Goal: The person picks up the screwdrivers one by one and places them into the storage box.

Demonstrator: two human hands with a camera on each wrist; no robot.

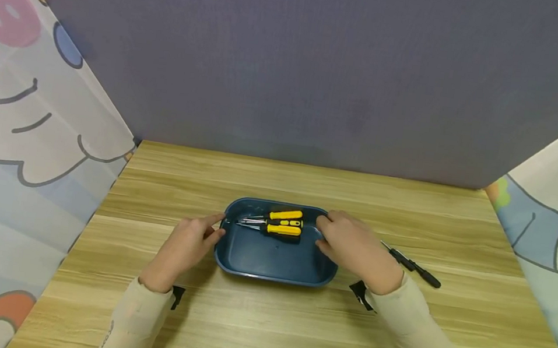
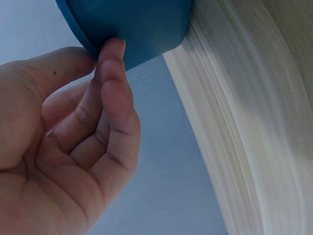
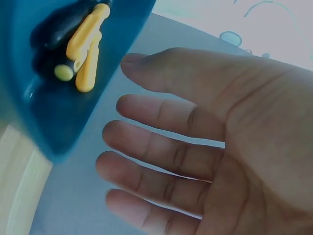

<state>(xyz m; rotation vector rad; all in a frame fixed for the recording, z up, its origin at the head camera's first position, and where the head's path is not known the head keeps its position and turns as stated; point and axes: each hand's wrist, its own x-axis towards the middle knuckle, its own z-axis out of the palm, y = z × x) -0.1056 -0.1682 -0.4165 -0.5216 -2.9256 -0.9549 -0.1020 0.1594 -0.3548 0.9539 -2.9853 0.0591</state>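
A dark blue plastic tray (image 1: 273, 261) sits on the wooden table, with several yellow-and-black-handled screwdrivers (image 1: 284, 230) lying in its upper part, tips to the left. At the tray's left end, my left hand (image 1: 190, 244) pinches the rim; the left wrist view shows thumb on one side and fingers (image 2: 115, 93) on the tray's outer wall. By the right end is my right hand (image 1: 351, 245). Its fingers (image 3: 142, 134) are spread and loosely extended in the right wrist view, holding nothing, the thumb tip close to the rim; whether it touches cannot be made out.
Two black-handled screwdrivers (image 1: 424, 274) lie on the table right of the tray, partly beside my right forearm. A grey panel (image 1: 292, 70) rises behind the table (image 1: 178, 178). Printed cartoon sheets (image 1: 40, 137) hang on both sides.
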